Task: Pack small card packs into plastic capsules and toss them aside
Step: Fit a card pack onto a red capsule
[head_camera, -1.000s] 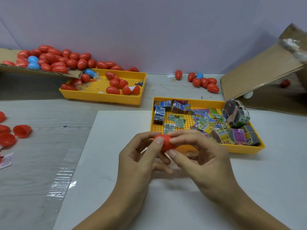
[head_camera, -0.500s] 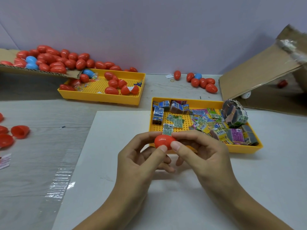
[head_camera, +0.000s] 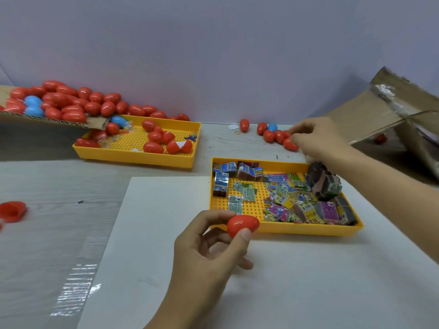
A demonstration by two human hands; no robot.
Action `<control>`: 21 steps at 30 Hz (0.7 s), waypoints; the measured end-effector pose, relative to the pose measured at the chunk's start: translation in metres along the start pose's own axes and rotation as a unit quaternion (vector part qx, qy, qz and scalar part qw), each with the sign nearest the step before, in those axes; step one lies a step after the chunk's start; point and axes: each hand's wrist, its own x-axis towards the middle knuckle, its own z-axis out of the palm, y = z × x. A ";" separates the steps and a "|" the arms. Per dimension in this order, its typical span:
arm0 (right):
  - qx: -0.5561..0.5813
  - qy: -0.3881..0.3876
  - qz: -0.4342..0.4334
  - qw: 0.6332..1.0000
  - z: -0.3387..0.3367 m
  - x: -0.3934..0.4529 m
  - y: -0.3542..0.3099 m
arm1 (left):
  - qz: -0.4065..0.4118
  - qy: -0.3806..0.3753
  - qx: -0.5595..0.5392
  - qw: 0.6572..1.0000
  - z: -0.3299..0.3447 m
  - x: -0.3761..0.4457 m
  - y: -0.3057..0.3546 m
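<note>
My left hand (head_camera: 209, 248) pinches a closed red capsule (head_camera: 242, 225) between thumb and fingers, just in front of the near yellow tray (head_camera: 308, 230). That tray holds several small card packs (head_camera: 282, 198). My right hand (head_camera: 316, 138) is stretched out past the tray to the back. Its curled fingertips are at a small group of red capsules (head_camera: 278, 136) with one blue capsule among them. Whether it grips one of them is not clear.
A second yellow tray (head_camera: 133, 157) at the back left holds red capsules, with a heap on cardboard (head_camera: 47, 119) above it. An open cardboard box (head_camera: 392, 110) stands at the right. Red capsule halves (head_camera: 11, 210) lie at the left edge. A white sheet (head_camera: 166, 233) covers the table.
My right hand let go of the red capsule and reached back right to the group of capsules. My left hand now holds the capsule alone, at about the same spot.
</note>
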 end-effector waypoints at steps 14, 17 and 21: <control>-0.167 -0.259 -0.247 0.919 0.020 -0.011 -0.032 | 0.000 -0.021 0.031 0.999 0.001 0.003 -0.002; -0.262 -0.269 -0.308 0.874 0.013 -0.019 -0.039 | -0.002 -0.022 0.030 0.999 0.002 0.002 -0.001; -0.260 -0.199 -0.365 0.871 0.018 -0.032 -0.035 | 0.003 -0.023 0.025 0.999 0.003 0.002 0.002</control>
